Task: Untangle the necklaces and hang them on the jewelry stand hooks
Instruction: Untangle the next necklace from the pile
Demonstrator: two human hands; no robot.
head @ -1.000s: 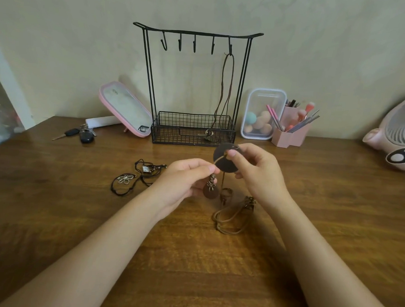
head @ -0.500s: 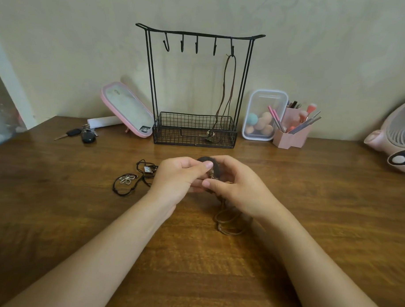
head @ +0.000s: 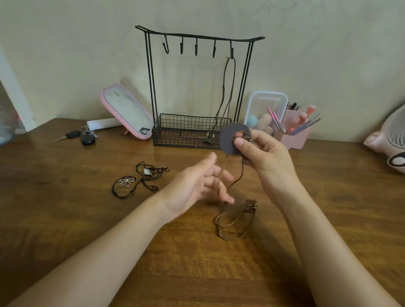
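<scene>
My right hand (head: 264, 155) pinches a dark round disc pendant (head: 230, 139) and holds it up in front of the black wire jewelry stand (head: 194, 84). Its brown cord (head: 234, 221) hangs down and lies in loops on the table. My left hand (head: 198, 186) is below and left of the disc, fingers spread and relaxed, with the hanging cord running past the fingertips. One brown necklace (head: 228, 90) hangs from the stand's rightmost hook. A tangle of black necklaces (head: 138, 181) with a flower pendant lies on the table to the left.
A pink mirror (head: 127, 111) leans left of the stand, with keys (head: 80, 135) beside it. A clear box of sponges (head: 263, 112) and a pink brush holder (head: 294, 131) stand to the right. A pink fan (head: 394, 141) sits at the far right.
My right hand has lifted the disc pendant up and to the right. My left hand let go of it, opened and dropped lower, and the cord now trails down between them.
</scene>
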